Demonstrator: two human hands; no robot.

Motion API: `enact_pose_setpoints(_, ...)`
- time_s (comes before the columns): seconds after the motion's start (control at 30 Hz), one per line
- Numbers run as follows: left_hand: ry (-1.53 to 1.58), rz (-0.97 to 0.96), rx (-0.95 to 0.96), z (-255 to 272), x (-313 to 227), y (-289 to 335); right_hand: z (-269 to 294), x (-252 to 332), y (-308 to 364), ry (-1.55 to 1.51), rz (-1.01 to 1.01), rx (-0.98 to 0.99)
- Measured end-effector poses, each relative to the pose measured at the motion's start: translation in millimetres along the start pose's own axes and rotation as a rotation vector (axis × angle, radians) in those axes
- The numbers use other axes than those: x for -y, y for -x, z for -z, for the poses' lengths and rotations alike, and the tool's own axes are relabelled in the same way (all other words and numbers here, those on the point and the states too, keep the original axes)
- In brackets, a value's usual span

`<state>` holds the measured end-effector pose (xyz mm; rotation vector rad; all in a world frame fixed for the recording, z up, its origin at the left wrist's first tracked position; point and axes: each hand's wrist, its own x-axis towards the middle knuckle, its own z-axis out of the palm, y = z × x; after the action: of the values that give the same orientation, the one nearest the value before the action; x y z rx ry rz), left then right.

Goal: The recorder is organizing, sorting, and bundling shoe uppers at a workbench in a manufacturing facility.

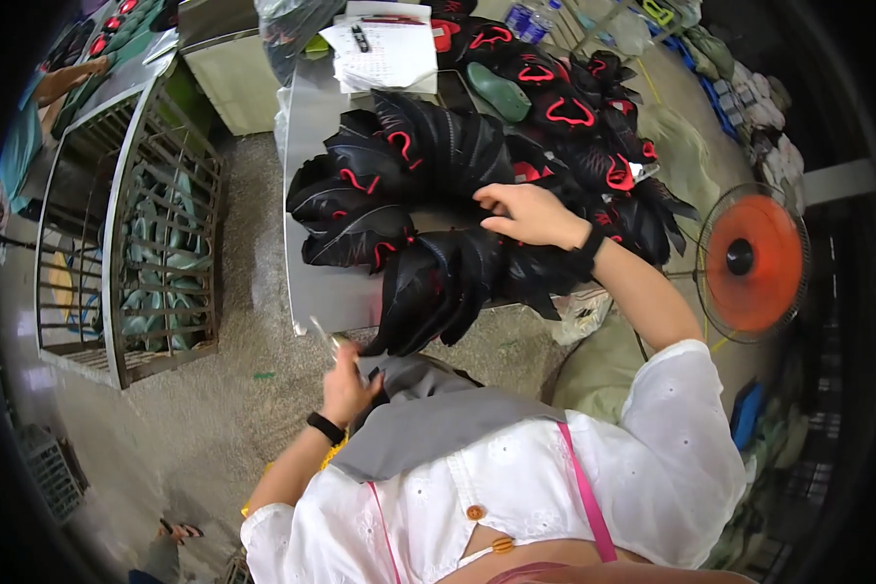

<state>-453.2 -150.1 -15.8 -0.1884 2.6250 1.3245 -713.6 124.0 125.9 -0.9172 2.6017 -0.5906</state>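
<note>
My left hand (pixel 346 387) is closed around a slim, pale metal tool (pixel 323 332) that looks like small snips, beside the table's near left corner. Its exact kind is hard to make out. My right hand (pixel 530 216) hovers over or rests on the pile, fingers loosely bent and apart, with nothing visible in them. Below and around it lie black shoe uppers (pixel 448 136) with red trim, stacked in a curved row. Another bunch of black uppers (pixel 438 282) hangs over the front edge, close to my left hand.
The metal table (pixel 326 292) holds papers (pixel 384 54), a green shoe last (pixel 497 91) and water bottles (pixel 539 21). An orange fan (pixel 752 255) stands to the right. At left is a metal rack (pixel 122 243) filled with green lasts. Another person's arm (pixel 68 80) shows at far left.
</note>
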Motion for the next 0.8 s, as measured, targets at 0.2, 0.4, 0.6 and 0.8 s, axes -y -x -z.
enact_pose_setpoints(0.2, -0.201, 0.061, -0.246, -20.0, 39.9, -6.2, 28.1, 10.5, 121.0, 0.292, -0.453, 0.235)
enact_pose_setpoints(0.4, -0.116, -0.354, 0.391, -33.4, -30.7, -2.0, -98.2, -27.3, 168.3, 0.305, -0.284, -0.301)
enact_pose_setpoints(0.6, -0.293, -0.279, 0.134, -103.0, -79.2, -50.4, -108.5, -32.9, 140.8, 0.276, -0.295, -0.306)
enact_pose_setpoints(0.8, -0.361, -0.067, -0.007, -15.9, -57.3, -62.5, -32.5, -92.1, 139.8, 0.309, -0.119, -0.180)
